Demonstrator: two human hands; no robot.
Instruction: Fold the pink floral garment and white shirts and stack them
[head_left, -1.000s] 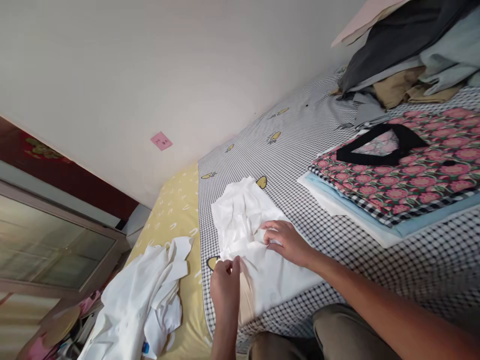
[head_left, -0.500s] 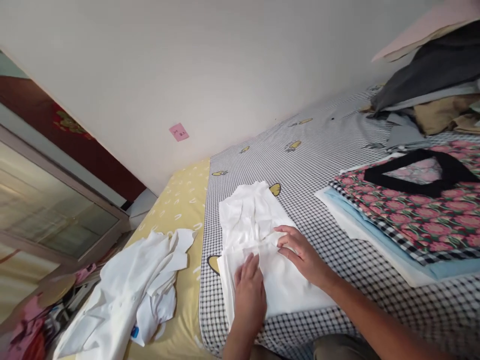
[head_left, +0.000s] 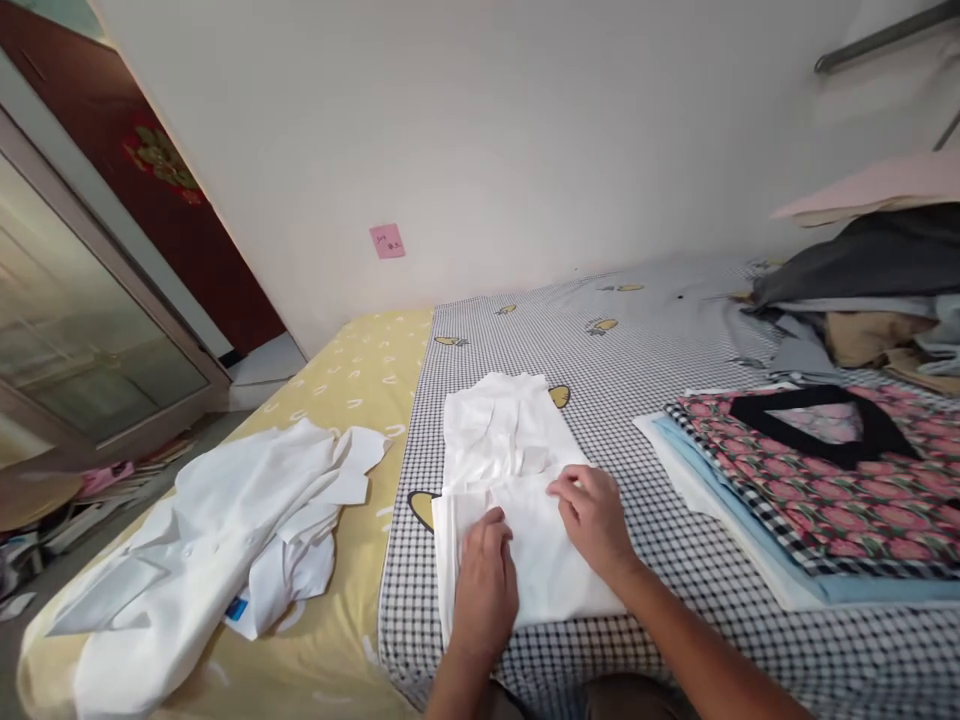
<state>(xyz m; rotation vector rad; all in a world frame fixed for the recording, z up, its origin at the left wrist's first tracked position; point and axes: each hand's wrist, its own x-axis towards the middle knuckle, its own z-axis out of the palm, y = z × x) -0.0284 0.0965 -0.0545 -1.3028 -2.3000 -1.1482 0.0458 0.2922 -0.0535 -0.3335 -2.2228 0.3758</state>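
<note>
A white shirt [head_left: 517, 425] lies on the checked bed cover, its lower part folded up into a layered rectangle. My left hand [head_left: 486, 570] rests palm-down on the left side of the folded part, fingers stretched forward and lightly bent over the cloth. At the upper right of that fold, my right hand [head_left: 592, 510] has its thumb and fingers closed together at the cloth's edge. Small creases run across the shirt just beyond both hands.
Crumpled white garments [head_left: 225, 540] lie on the yellow sheet [head_left: 360, 370] at left. To the right is a folded stack topped by a pink floral garment [head_left: 810, 480] with a black neckline. Behind it rises a pile of dark and tan clothes [head_left: 855, 265]. A pink note [head_left: 387, 241] sticks to the wall.
The view has tilted and shifted, showing more wall. My right hand has drawn its fingers closer together at the fold's edge. My left hand stays on the cloth, fingers slightly more bent.
</note>
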